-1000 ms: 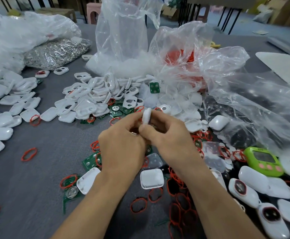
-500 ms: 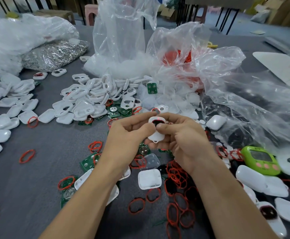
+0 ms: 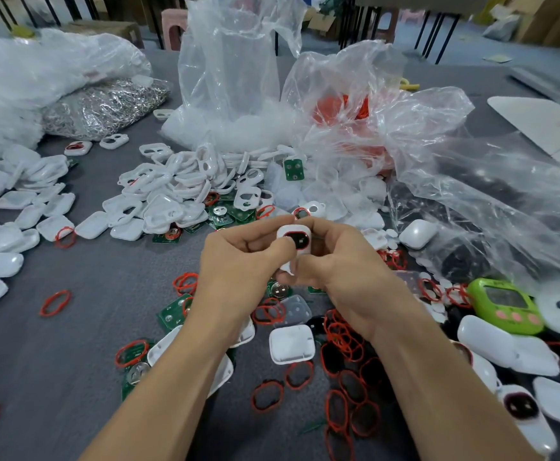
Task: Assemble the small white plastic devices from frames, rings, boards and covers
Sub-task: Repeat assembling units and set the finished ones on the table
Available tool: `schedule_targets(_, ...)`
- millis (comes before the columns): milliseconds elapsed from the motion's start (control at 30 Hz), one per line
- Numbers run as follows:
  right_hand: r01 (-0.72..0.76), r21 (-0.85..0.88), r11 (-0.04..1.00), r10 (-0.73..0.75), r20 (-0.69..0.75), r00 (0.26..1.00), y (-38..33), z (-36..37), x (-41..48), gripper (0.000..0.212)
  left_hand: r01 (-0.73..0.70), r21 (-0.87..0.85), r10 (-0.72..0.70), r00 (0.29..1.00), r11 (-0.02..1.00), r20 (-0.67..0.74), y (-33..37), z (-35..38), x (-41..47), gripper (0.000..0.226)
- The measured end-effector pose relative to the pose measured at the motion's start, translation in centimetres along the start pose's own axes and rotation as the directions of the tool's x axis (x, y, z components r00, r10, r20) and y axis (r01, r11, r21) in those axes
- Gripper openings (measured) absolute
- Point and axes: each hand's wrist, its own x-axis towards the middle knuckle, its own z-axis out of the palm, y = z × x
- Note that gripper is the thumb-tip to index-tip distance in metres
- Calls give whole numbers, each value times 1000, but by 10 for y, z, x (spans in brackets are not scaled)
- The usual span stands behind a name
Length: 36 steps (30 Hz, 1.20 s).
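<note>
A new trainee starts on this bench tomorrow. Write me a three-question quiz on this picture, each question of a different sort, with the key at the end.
1. True or false: the left grip and the right grip both hold one white device above the table.
2. What colour is the ring around the device's dark window? A blue; B red; C yellow.
3. Fill in: the bright green gadget lies on the person's ____ side.
Key: 1 true; 2 B; 3 right.
</note>
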Motion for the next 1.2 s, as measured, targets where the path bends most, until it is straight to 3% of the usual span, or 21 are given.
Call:
schedule_targets(167,35,-11,999,-36,-64,997,0,0,1,34,-22,5,22,997,1000,69,1,0,-2,39)
schedule_targets(300,6,-54,999,-6,-10,1000,-8,-1,0,29,-41,35,39,998,999,53,1,-2,-1,45)
schedule_targets(433,-31,-126,991,25,-52,998,-20,-11,-24,31,-93,282,119,990,955,-79,5,-2,-8,47)
schedule_targets(600,-32,-266,963,-33,-239,971,-34,-39,-92,10,-245,666,379,924,704,-61,7,1,-30,50)
schedule_targets(700,-127,-539,832,-144,-433,890,-38,-71,-140,7,-369,761,510,858,534,58,4,6,-40,46)
schedule_targets(800,-250,-665,704,-209,-530,822,-37,-90,-173,10,-441,804,583,798,398,150,0,20,-51,44)
schedule_targets(900,-323,-715,620,-193,-538,821,-28,-92,-182,17,-472,812,473,834,343,285,-4,34,-60,47)
schedule_targets(967,-337,-722,605,-210,-552,807,-19,-89,-181,8,-465,825,358,866,322,348,-9,40,-64,55)
schedule_targets(1067,-322,-710,626,-341,-620,707,-11,-90,-178,20,-482,816,309,867,318,392,-16,39,-64,66)
schedule_targets(1133,-279,-707,650,-436,-647,625,-15,-93,-176,11,-486,787,293,870,379,397,-18,35,-62,70)
schedule_targets(1200,-248,-723,645,-461,-626,629,-23,-93,-167,9,-447,749,209,894,489,397,-20,32,-57,71)
